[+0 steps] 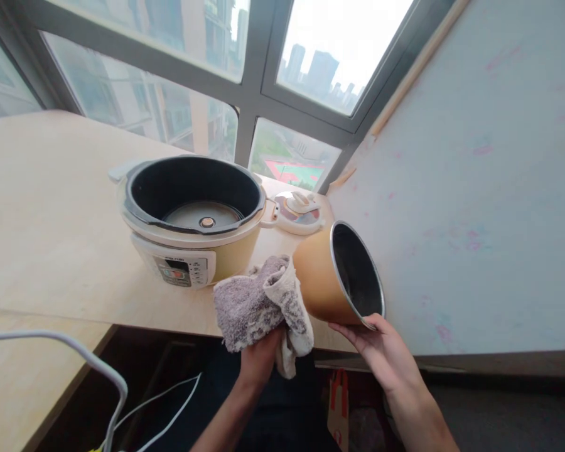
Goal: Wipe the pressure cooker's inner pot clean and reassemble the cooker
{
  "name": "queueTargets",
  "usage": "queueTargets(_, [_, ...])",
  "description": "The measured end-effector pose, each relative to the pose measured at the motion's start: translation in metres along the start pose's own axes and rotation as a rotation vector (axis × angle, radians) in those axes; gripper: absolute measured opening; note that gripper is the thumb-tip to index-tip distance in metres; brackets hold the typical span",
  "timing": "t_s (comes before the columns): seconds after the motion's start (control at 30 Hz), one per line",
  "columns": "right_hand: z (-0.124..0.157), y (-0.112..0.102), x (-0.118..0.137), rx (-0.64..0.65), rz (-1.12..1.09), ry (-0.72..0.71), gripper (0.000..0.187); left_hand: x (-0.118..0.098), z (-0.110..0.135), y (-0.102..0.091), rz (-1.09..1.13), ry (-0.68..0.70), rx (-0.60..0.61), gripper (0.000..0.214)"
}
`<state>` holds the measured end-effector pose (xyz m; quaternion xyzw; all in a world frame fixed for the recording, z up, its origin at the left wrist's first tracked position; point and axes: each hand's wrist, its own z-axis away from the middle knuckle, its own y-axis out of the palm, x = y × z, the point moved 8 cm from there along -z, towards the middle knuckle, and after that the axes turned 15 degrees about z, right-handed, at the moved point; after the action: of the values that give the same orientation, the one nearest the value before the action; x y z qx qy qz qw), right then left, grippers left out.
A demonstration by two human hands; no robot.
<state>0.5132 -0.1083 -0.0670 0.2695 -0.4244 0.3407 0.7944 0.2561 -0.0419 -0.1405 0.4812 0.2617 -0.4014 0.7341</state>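
Observation:
My right hand [381, 345] grips the rim of a gold inner pot [315, 276], thumb at the lip and fingers beneath. The pot is tipped on its side, its dark mouth facing right. A grey and white towel [249, 304] is bunched in my left hand [262, 355], against or close to the pot's outer wall; whether they touch I cannot tell. The towel covers most of the left fingers. To the left stands an electric pressure cooker [235, 251] with its top uncovered, a round plate and small central button showing at the bottom of its dark cavity.
Behind the pot, a lid [296, 213] lies by the window. The pale wooden surface [51, 207] ends at a front edge. A white cable [85, 355] loops at lower left. A patterned wall [475, 188] rises on the right; a paper bag [339, 408] stands below.

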Motion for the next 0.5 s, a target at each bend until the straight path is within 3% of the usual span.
queueTargets(0.27, [-0.008, 0.015, -0.002, 0.013, 0.074, -0.049, 0.017, -0.023, -0.026, 0.033, 0.112, 0.028, 0.035, 0.041])
queueTargets(0.5, [-0.015, 0.014, -0.002, -0.077, 0.089, -0.044, 0.030, -0.013, -0.035, 0.028, 0.115, 0.036, 0.008, 0.037])
